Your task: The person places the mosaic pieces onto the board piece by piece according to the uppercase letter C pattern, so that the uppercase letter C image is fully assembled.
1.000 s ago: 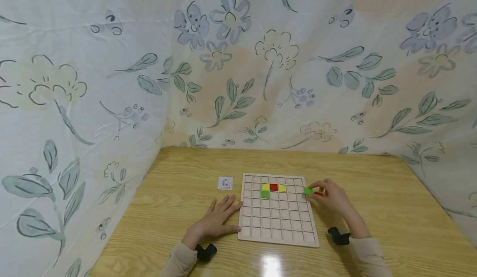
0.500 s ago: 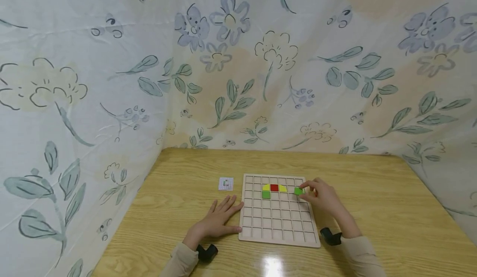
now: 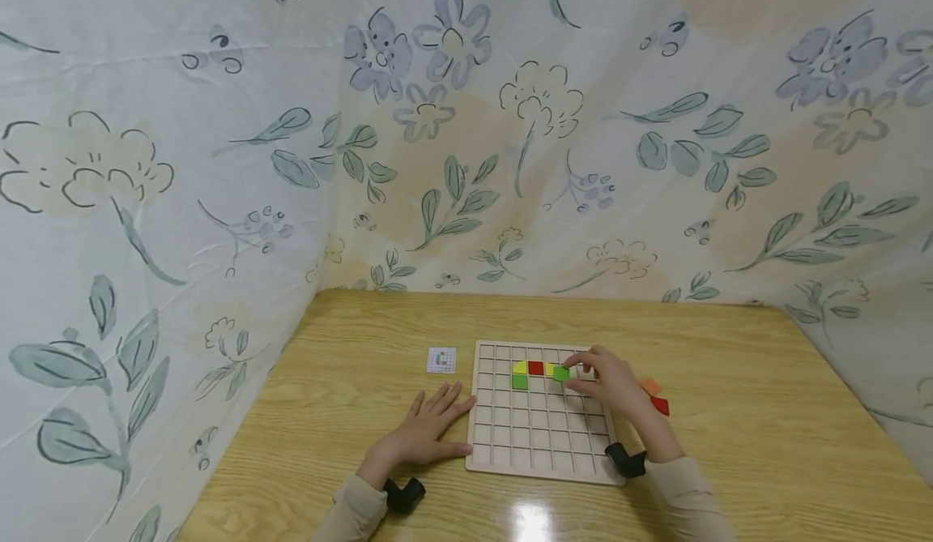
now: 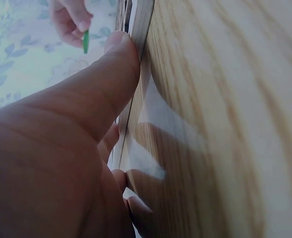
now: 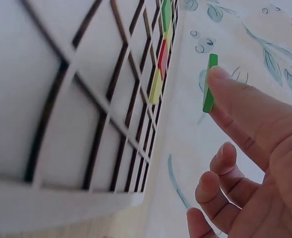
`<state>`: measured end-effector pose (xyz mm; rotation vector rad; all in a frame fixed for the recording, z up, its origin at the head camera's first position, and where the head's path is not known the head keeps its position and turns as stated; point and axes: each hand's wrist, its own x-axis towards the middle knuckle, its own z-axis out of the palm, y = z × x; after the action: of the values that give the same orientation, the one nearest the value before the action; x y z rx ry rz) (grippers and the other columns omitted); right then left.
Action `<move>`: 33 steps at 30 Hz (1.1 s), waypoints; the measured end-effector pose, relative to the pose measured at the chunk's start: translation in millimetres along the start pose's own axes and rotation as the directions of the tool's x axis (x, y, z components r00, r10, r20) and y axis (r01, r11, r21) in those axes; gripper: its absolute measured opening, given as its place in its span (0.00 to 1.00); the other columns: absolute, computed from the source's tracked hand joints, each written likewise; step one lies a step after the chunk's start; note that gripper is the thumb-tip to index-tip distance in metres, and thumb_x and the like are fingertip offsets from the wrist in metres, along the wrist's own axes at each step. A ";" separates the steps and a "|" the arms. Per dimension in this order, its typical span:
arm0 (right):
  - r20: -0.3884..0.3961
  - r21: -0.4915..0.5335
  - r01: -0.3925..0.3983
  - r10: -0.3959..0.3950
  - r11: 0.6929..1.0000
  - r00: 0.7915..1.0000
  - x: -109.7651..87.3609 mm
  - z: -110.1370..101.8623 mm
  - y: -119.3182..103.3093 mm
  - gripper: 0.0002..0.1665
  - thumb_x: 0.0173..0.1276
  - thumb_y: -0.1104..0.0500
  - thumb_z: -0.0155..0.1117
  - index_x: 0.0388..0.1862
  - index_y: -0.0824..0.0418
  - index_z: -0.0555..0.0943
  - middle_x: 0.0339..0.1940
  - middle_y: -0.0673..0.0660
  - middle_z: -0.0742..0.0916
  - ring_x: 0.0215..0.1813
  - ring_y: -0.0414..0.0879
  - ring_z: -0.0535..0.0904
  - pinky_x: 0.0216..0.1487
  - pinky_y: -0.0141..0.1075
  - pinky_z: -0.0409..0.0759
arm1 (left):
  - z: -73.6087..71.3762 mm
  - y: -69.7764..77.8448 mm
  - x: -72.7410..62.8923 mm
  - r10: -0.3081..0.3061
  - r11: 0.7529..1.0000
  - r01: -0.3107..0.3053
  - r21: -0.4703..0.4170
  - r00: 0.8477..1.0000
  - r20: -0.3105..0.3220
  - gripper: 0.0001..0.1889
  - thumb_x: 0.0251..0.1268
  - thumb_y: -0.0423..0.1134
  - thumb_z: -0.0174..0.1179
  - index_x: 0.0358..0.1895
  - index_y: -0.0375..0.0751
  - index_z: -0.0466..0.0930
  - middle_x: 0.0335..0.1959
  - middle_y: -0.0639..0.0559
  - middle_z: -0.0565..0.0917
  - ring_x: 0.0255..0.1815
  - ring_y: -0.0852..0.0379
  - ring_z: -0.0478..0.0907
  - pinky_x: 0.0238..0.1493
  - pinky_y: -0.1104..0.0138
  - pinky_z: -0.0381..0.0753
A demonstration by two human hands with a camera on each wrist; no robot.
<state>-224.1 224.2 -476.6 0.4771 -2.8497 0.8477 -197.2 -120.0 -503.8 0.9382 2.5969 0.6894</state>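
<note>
Your right hand (image 3: 614,383) pinches a flat green tile (image 3: 560,374) above the pale wooden grid board (image 3: 539,437).
The green tile is up in the air, near the 2 yellow curved tiles (image 3: 520,366), 1 red square (image 3: 535,368) and 1 green square (image 3: 520,381) in the board. Your left hand (image 3: 423,435) holds nothing; its spread fingers touch the board's left edge. On the brown wooden bench (image 3: 328,420), 1 orange tile (image 3: 652,386) lies by 1 red tile (image 3: 659,406).
</note>
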 end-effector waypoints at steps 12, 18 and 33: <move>0.016 0.027 0.026 -0.027 0.999 1.000 8.9 9.8 -18.4 0.15 0.52 0.55 0.73 0.39 0.54 0.83 0.27 0.54 0.75 0.28 0.43 0.67 0.29 0.34 0.58 | -1.0 -0.2 0.5 -0.001 1.000 0.001 0.002 1.000 0.006 0.39 0.63 0.60 0.52 0.74 0.52 0.48 0.76 0.45 0.42 0.75 0.43 0.35 0.69 0.41 0.30; 0.060 0.028 -0.012 0.010 1.000 0.998 12.8 16.3 -22.6 0.13 0.53 0.54 0.72 0.38 0.51 0.83 0.28 0.54 0.76 0.27 0.44 0.66 0.25 0.32 0.59 | -2.4 1.2 0.8 0.008 1.000 -0.008 0.001 1.000 -0.001 0.39 0.63 0.59 0.52 0.74 0.50 0.49 0.75 0.43 0.44 0.75 0.42 0.36 0.69 0.40 0.32; 0.105 -0.019 0.031 -0.029 0.999 0.994 13.5 31.7 -38.2 0.13 0.52 0.52 0.73 0.38 0.50 0.84 0.28 0.49 0.76 0.25 0.39 0.65 0.29 0.34 0.61 | -2.3 0.0 3.9 0.015 1.000 -0.015 -0.020 1.000 -0.007 0.39 0.63 0.59 0.53 0.74 0.51 0.49 0.75 0.42 0.44 0.75 0.41 0.36 0.68 0.39 0.30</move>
<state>-225.1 173.0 -480.6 0.5767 -2.9349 0.8099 -201.1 -118.2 -502.2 0.9521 2.5869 0.7226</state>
